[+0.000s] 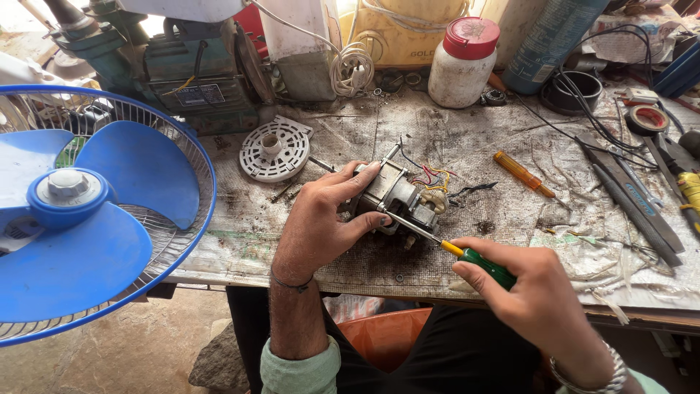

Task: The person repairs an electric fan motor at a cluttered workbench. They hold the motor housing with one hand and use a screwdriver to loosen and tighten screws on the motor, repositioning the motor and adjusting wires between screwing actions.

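My workbench [510, 241] fills most of the frame, a wide table covered in a grimy, grease-stained woven sheet, frayed and torn along the lower right edge; bare concrete floor and a rough stone show at the lower left. At the left side of the frame stands a big fan with blue plastic blades and a blue-rimmed wire grille [87, 219]. Along the back, upper left, sits a dirty teal-grey metal machine [189, 69], and beside it a coil of white cord [352, 67]. Top centre is a white plastic jar with a red screw lid [464, 62]. A round white slotted plastic cover [275, 149] lies on the sheet left of centre. Long grey metal files [631, 201] lie at the right, with a roll of tape [647, 120] above them, and an orange-handled screwdriver [522, 174] rests right of centre.

At the centre of the frame, on the sheet, is the small grey metal fan motor with coloured wires [397, 198]. My left hand [321, 219] wraps around its left side, fingers and thumb closed on the casing. My right hand [536, 299], at the lower right, grips a green-and-yellow-handled screwdriver [474, 261], its shaft reaching up-left with the tip against the motor
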A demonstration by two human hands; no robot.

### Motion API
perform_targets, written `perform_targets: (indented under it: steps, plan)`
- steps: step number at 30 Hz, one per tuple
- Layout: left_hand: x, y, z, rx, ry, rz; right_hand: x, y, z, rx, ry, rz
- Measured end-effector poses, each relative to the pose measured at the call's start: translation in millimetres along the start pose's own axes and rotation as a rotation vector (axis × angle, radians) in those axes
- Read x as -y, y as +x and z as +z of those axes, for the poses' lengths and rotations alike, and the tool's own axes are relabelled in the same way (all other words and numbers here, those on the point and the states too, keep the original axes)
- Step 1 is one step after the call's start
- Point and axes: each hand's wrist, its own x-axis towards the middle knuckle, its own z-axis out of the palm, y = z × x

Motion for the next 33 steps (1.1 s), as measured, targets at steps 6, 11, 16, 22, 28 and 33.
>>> perform_targets:
  steps: [6, 11, 16, 22, 28, 33]
  plan:
    - [2.4, 0.2, -0.6, -0.032, 0.053, 0.090, 6.9, -2.6, 1.8, -0.207, 0.125, -0.314]
    - [1.3, 0.2, 0.5, -0.030, 0.053, 0.057, 3.7, -2.2, -2.3, -0.087, 0.242, -0.150]
    - [1.5, -0.6, -1.0, -0.024, 0.054, 0.084, 2.7, -4.9, 0.1, -0.142, 0.089, -0.222]
    - [3.2, 0.2, 0.1, -0.024, 0.027, 0.051, 8.3, -9.3, 2.7, -0.349, -0.079, -0.475]
    - [1.8, 0.0, -0.1, -0.036, 0.052, 0.100, 3.6, -7.2, 0.5, -0.240, 0.139, -0.427]
    - [-0.4, -0.8, -2.0, -0.024, 0.032, 0.076, -0.1, -5.5, -2.2, -0.061, 0.310, -0.105]
